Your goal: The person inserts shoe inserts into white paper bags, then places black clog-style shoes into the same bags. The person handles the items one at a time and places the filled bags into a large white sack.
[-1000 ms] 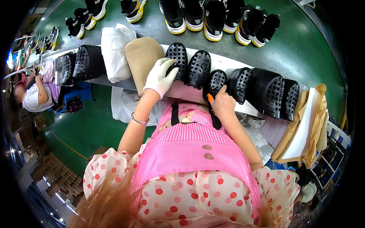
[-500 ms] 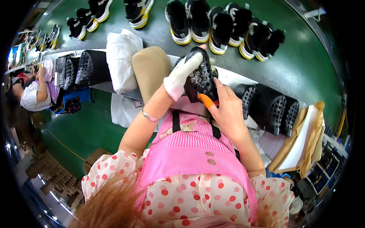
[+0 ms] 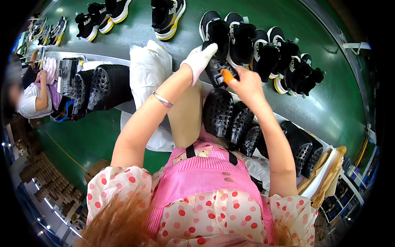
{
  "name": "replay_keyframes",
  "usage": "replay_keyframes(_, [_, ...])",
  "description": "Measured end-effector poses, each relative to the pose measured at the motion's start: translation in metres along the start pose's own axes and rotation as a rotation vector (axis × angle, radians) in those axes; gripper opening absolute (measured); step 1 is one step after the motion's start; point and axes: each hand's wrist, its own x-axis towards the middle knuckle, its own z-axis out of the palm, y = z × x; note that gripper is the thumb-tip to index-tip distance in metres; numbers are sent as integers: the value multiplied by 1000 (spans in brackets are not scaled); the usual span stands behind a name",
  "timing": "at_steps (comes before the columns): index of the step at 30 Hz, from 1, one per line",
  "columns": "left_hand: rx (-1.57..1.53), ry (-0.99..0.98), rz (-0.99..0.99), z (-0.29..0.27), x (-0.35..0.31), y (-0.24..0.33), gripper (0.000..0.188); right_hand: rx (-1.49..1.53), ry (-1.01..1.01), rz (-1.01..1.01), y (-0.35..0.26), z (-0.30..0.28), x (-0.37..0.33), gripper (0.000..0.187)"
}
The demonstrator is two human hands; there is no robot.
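A black insole point(image 3: 217, 71) with a studded, pitted underside is between my hands, at the opening of the nearest black sneaker point(image 3: 218, 35). My left hand point(image 3: 200, 59), in a white glove, closes on the insole's left side, its fingertips close to the sneaker. My right hand point(image 3: 248, 85), with an orange cot on one finger, grips the insole from the right. Part of the insole is hidden by my hands, and I cannot tell whether any of it is inside the sneaker. More black insoles point(image 3: 219, 113) stand stacked just below my hands.
Several black sneakers point(image 3: 258, 53) with white and yellow soles stand on the green table point(image 3: 329, 78). A white plastic bag point(image 3: 150, 74) and a tan padded form point(image 3: 186, 115) are left of my hands. More insoles point(image 3: 109, 87) and a seated person point(image 3: 37, 99) are farther left.
Both hands have moved away from my body with the insole, up to the nearest sneaker. The insole stacks beneath my hands now show. The whole view has shifted somewhat.
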Motion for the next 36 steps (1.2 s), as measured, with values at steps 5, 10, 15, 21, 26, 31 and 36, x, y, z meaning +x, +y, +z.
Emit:
replay_keyframes(5, [-77,164,-151,6,15,4,60,-189,-21,96,-14,-11,33,36])
replay_keyframes(10, [896,90,396,-14,14,-9,45,-497,2,11,-13,-23,63,36])
replay_keyframes(15, [1239,87,433,-17,9,-3,34,-633,99,-137,-34,11,117,27])
replay_keyframes(21, [1430,-32,175,-46,-12,34,40,-500,105,37,-16,72,159,26])
replay_keyframes(26, [1866,162,200,-120,10,23,36,-253,-158,217,-38,65,177,29])
replay_keyframes(31, [1980,-16,-92,-111,17,28,36,-232,-88,155,-18,78,184,25])
replay_keyframes(36, [1911,-149,-176,-129,24,13,37,-105,167,85,-26,105,172,26])
